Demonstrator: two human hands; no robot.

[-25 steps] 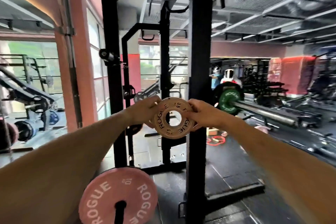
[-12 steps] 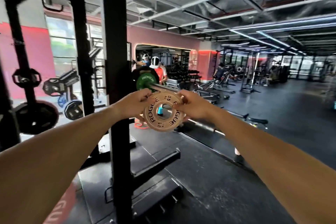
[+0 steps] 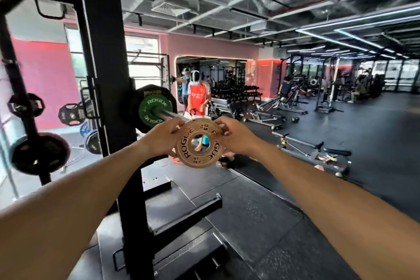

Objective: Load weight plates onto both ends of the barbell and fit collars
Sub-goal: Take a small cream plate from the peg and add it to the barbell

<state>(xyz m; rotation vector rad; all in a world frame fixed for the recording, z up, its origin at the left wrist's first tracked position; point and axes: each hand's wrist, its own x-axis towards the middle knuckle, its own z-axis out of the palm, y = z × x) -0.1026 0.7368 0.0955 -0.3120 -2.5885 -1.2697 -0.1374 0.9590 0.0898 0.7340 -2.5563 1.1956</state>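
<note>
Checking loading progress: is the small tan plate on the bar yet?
Off. Both hands, left hand and right hand, hold the small tan plate in front of the barbell sleeve.

- One small tan round rubber change plate (image 3: pixel 200 142), marked 0.5 KG, held up between my two hands: my left hand (image 3: pixel 164 137) and my right hand (image 3: pixel 236 137).
- One steel barbell shaft (image 3: pixel 170 115), carrying two plates that I can count: one green round Rogue plate (image 3: pixel 151 109) and one larger black plate (image 3: pixel 150 91) behind it.
- One thick black steel rack upright (image 3: pixel 106 75) close to me.
- Two dark plates stored on the far-left post: one small (image 3: pixel 26 105), one large (image 3: pixel 39 153).
- Several more plates beyond; too blurred to count.
</note>
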